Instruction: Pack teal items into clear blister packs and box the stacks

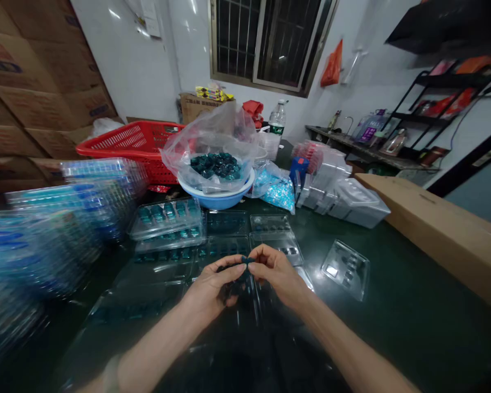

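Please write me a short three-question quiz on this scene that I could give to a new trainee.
1. Multiple choice: What lies in the clear bag set in the blue basin?
A) orange caps
B) dark teal pieces
C) white cards

2. True or false: In the picture, the red basket stands to the left of the blue basin.

3. Short answer: What is pinched where the left hand and right hand meet?

Key:
1. B
2. True
3. A small dark piece
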Demonstrator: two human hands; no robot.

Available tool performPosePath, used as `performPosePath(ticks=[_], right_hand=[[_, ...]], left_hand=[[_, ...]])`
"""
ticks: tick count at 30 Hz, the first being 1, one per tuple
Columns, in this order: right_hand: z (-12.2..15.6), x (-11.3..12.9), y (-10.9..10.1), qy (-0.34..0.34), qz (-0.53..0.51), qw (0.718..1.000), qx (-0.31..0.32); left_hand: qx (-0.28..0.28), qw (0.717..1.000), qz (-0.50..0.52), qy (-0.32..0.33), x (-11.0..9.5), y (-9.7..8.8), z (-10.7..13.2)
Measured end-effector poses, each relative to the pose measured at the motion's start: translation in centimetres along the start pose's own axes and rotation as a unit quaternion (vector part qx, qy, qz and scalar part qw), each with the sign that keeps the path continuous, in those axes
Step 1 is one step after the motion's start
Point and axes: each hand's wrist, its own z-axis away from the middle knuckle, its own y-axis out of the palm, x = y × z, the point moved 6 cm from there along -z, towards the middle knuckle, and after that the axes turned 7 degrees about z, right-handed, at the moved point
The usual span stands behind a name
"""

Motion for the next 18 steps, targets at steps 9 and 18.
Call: performPosePath(ticks=[9,18], right_hand=[[0.2,-0.1,0.5,0.019,-0.049,0.999,-0.014],[1.3,2.4,-0.5,-0.16,0.251,0.953,-0.056]], left_hand=[[0.017,0.997,0.061,-0.031,0.8,0.4,0.0],[0.008,0.996,0.062,-0.064,1.4,0.6,-1.2]])
